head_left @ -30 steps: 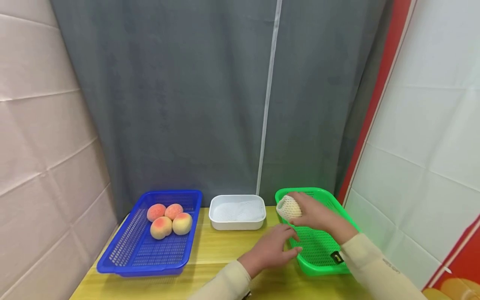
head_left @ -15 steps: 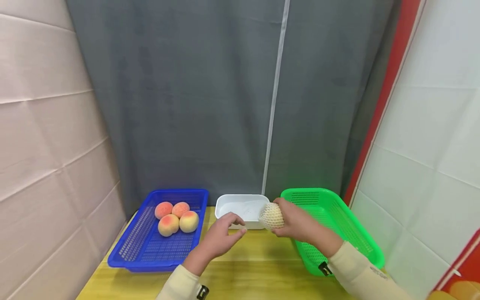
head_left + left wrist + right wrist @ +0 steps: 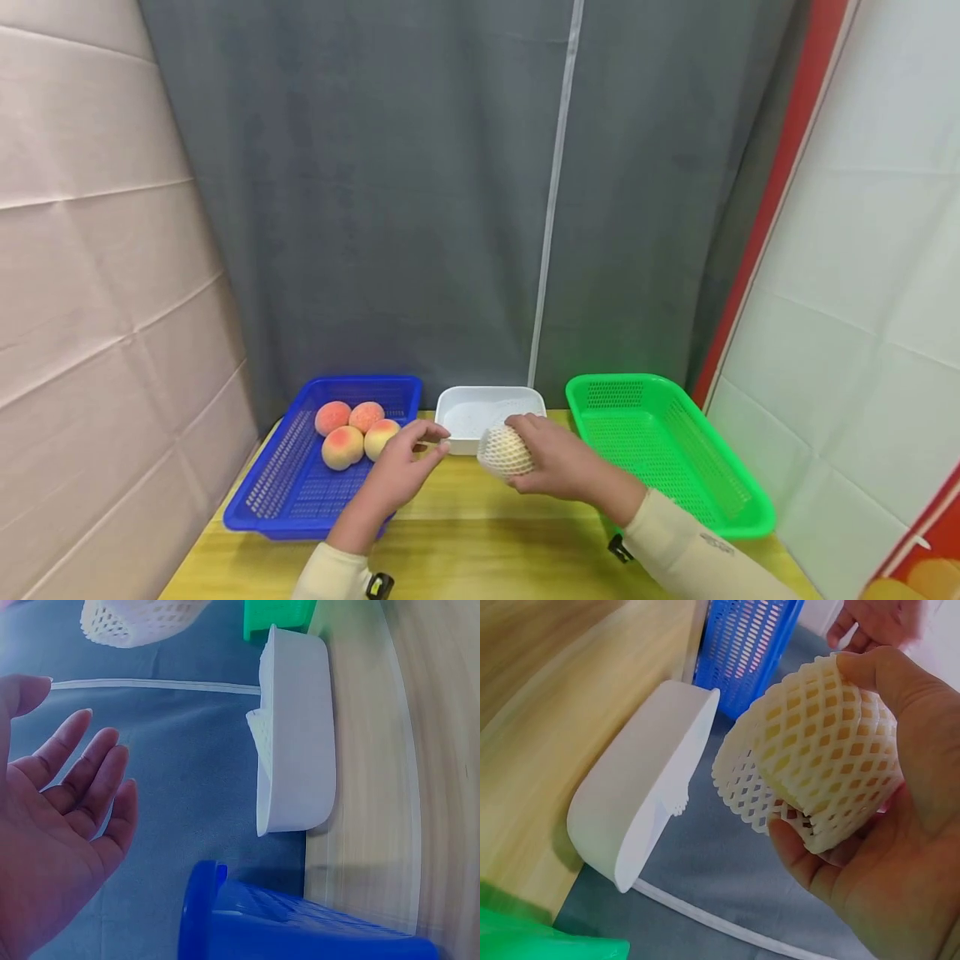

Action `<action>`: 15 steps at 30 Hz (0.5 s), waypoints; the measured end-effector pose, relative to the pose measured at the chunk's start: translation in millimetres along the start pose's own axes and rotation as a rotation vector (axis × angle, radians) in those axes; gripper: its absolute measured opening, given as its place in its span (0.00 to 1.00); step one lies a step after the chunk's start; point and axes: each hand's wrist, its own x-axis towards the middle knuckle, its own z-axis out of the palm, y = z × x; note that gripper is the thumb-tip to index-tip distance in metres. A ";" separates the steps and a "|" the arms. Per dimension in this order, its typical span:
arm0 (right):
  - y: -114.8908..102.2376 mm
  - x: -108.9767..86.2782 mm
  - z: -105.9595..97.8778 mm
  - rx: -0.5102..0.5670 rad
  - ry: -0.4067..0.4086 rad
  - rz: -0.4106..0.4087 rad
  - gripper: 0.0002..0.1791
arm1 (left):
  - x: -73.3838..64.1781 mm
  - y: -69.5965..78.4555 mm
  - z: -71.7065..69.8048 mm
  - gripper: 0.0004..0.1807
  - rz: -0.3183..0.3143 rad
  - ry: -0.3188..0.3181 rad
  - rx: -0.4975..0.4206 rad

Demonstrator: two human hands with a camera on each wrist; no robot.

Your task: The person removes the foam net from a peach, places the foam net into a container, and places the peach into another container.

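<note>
My right hand (image 3: 558,458) grips a yellowish fruit in a white foam net sleeve (image 3: 504,452), above the table in front of the white tray (image 3: 491,393). The right wrist view shows the thumb and fingers around the foam net sleeve (image 3: 817,742), whose loose end extends past the fruit. My left hand (image 3: 397,471) is held off to the left, near the blue basket's right side, apart from the sleeve. In the left wrist view the left hand (image 3: 67,817) holds nothing and its fingers are loosely bent. Several peaches (image 3: 342,447) lie in the blue basket (image 3: 277,508).
At the right stands a green basket (image 3: 720,450). White netting (image 3: 261,739) shows at the rim of the white tray in the left wrist view. A grey curtain (image 3: 375,208) hangs behind the wooden table (image 3: 480,550), with pale walls on both sides.
The right hand has carried the netted fruit leftward from above the green basket to the front of the white tray. The left hand has moved left, away from the green basket.
</note>
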 end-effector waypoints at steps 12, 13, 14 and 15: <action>-1.2 10.3 30.8 0.037 -0.054 0.041 0.42 | -2.2 -1.5 4.1 0.06 0.007 -0.017 -0.027; 0.8 9.9 37.1 0.027 -0.060 0.043 0.42 | -1.9 -0.6 5.8 0.05 0.014 -0.023 -0.030; 3.2 9.4 43.8 0.018 -0.065 0.042 0.42 | -1.9 0.5 7.4 0.05 0.022 -0.029 -0.036; 5.1 9.0 49.9 0.015 -0.070 0.040 0.42 | -1.9 1.4 8.9 0.05 0.027 -0.033 -0.038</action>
